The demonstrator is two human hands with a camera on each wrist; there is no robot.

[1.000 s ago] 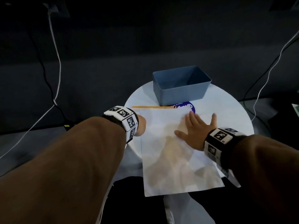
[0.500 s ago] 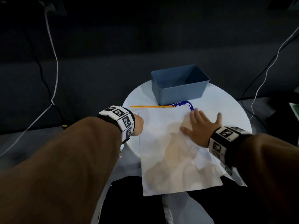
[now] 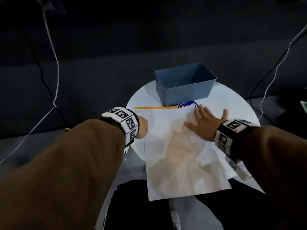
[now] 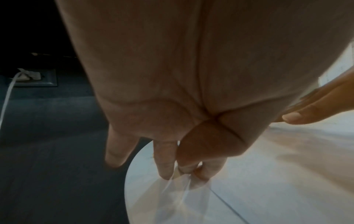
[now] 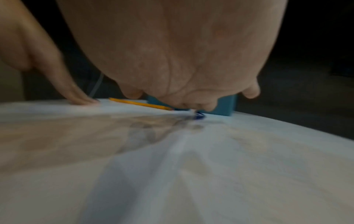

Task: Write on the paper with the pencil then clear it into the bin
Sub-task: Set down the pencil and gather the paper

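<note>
A white sheet of paper (image 3: 179, 155) lies on a small round white table (image 3: 232, 103), its near end hanging over the front rim. A yellow pencil (image 3: 156, 107) lies just beyond the paper's far edge, with an open blue bin (image 3: 184, 87) standing behind it. My right hand (image 3: 206, 125) lies flat with spread fingers on the paper's far right part. My left hand (image 3: 142, 128) is at the paper's left edge, mostly hidden by the wristband. In the left wrist view its thumb and fingertips (image 4: 185, 169) pinch the paper's edge (image 4: 249, 189). The right wrist view shows the pencil (image 5: 139, 103) and the bin (image 5: 226, 106) ahead of my fingers.
A blue sticker (image 3: 191, 103) peeks out between the bin and the paper. White and black cables (image 3: 54, 63) hang at the left, others (image 3: 274, 72) at the right. Dark carpet surrounds the table, with a floor socket (image 4: 36, 80) at the left.
My right hand has slid across the paper to the right and farther away, toward its far right corner. The left hand stays at the left edge.
</note>
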